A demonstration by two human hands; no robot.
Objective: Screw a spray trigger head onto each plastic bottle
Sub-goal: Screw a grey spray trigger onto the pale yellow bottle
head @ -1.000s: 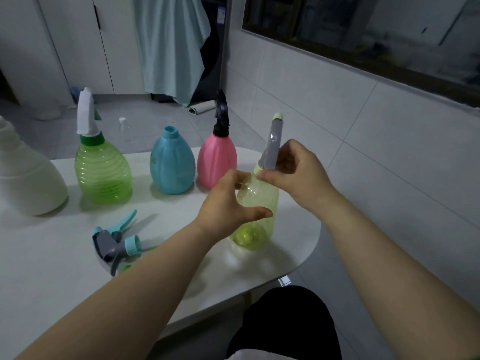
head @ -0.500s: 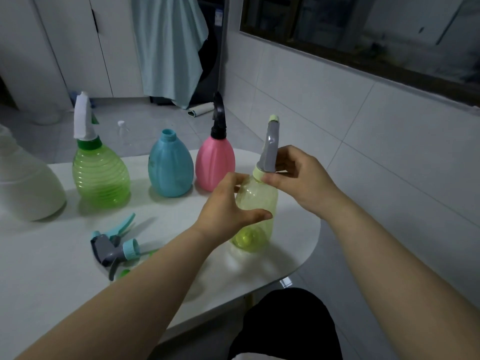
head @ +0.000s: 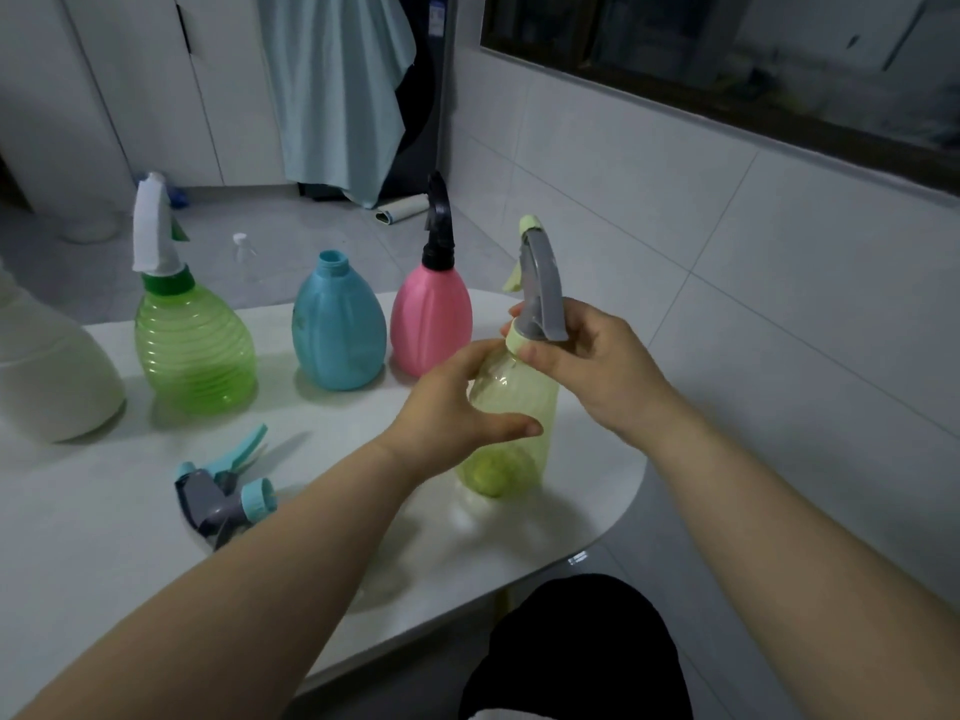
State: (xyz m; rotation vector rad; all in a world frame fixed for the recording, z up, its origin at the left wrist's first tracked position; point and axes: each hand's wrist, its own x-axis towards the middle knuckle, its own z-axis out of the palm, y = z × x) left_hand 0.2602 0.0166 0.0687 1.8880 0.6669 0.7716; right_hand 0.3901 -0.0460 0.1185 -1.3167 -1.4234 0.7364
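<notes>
A clear yellow bottle (head: pixel 511 407) stands near the table's right edge. My left hand (head: pixel 457 407) wraps its body. My right hand (head: pixel 592 366) pinches the pale collar of the grey trigger head (head: pixel 540 288) sitting on its neck. Behind stand a pink bottle (head: pixel 431 324) with a black head, a blue bottle (head: pixel 337 330) with a bare open neck, and a green ribbed bottle (head: pixel 195 350) with a white head. A loose grey and teal trigger head (head: pixel 223 491) lies on the table at front left.
A large white bottle (head: pixel 47 376) stands at the far left. The white table (head: pixel 104 537) has a rounded right edge close to the tiled wall (head: pixel 727 252). A small clear bottle (head: pixel 244 257) and a roll lie on the floor beyond.
My right hand has turned around the collar, and the grey trigger head has rotated on the yellow bottle. My left hand keeps its hold on the bottle.
</notes>
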